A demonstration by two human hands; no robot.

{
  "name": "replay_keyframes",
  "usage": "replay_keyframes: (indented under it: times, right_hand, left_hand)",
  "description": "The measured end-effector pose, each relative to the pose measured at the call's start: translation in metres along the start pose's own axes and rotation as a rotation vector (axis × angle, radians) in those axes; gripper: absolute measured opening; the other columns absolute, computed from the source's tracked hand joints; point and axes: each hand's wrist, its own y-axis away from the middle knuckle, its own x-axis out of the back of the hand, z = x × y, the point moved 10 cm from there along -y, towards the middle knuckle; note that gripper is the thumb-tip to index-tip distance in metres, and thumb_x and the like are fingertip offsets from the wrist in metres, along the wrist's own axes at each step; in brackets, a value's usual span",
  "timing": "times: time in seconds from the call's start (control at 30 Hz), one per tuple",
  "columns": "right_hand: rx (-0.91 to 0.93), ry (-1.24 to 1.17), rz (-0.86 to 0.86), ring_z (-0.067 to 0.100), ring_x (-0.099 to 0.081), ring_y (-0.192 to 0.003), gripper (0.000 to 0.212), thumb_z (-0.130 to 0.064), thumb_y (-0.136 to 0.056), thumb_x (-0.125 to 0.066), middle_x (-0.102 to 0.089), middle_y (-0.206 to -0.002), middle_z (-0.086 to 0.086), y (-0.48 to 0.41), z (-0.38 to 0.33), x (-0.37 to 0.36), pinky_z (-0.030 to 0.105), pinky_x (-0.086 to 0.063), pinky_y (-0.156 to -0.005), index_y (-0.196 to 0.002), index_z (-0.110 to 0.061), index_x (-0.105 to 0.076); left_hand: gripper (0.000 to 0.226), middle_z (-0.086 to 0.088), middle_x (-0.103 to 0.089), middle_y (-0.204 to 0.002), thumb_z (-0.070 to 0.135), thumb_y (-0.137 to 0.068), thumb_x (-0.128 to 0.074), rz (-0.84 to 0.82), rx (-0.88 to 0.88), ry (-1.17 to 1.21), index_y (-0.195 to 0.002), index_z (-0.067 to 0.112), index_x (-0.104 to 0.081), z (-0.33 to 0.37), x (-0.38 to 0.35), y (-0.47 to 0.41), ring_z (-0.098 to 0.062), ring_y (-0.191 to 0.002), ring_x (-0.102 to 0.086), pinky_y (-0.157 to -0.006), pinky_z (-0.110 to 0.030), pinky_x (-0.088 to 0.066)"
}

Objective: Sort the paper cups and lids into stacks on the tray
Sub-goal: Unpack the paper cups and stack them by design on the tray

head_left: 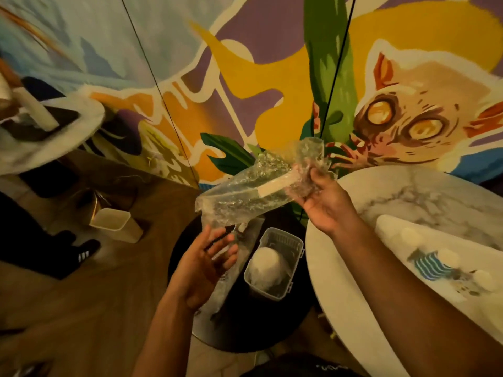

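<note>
A person's right hand (pixel 324 202) pinches the upper end of a crumpled clear plastic sleeve (pixel 245 194) near the centre of the view, before a painted mural (pixel 272 77). The left hand (pixel 201 268), at 7 o'clock from it, is spread with relaxed fingers just under the sleeve's lower end. At 4 o'clock, a white tray (pixel 388 223) on a marble table (pixel 408 191) carries blurred white cups (pixel 411 236) and a blue-striped cup (pixel 432 265). At 6 o'clock a clear box (pixel 295 244) stands on a dark stool (pixel 245 330).
</note>
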Motion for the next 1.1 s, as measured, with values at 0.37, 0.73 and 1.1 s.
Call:
replay_keyframes:
  times: [0.37,0.73,1.1]
  right_hand:
    - [-0.111,0.088,0.139,0.015,-0.063,-0.083,0.022,-0.016,-0.109,-0.042,-0.075,-0.099,-0.002,-0.041,0.066,0.003,0.041,-0.060,-0.074,-0.108,-0.022,-0.063]
    - [-0.307,0.240,0.053,0.013,-0.071,-0.065,0.028,-0.013,-0.109,-0.041,-0.075,-0.086,-0.002,-0.071,0.113,0.008,0.045,-0.055,-0.089,-0.129,-0.012,-0.061]
    - [-0.267,1.034,0.197,0.009,-0.056,-0.070,0.022,0.000,-0.095,-0.062,-0.066,-0.086,0.001,-0.133,0.129,0.063,0.025,-0.053,-0.072,-0.105,-0.014,-0.075]
  left_hand:
    - [0.029,-0.007,-0.070,-0.097,0.024,-0.104,-0.054,0.192,-0.087,-0.059,-0.119,0.005,-0.069,0.002,0.104,-0.027,-0.016,-0.078,-0.065,-0.073,-0.030,-0.056]
    - [0.081,-0.017,-0.067,-0.130,0.068,-0.084,-0.066,0.110,0.197,0.331,-0.133,0.003,-0.059,-0.039,0.108,-0.073,-0.027,-0.118,-0.066,-0.091,-0.036,-0.059]
    - [0.012,-0.002,-0.069,-0.097,0.012,-0.097,-0.060,0.448,0.080,0.165,-0.108,0.012,-0.065,-0.075,0.184,-0.087,-0.014,-0.085,-0.062,-0.082,-0.028,-0.050]
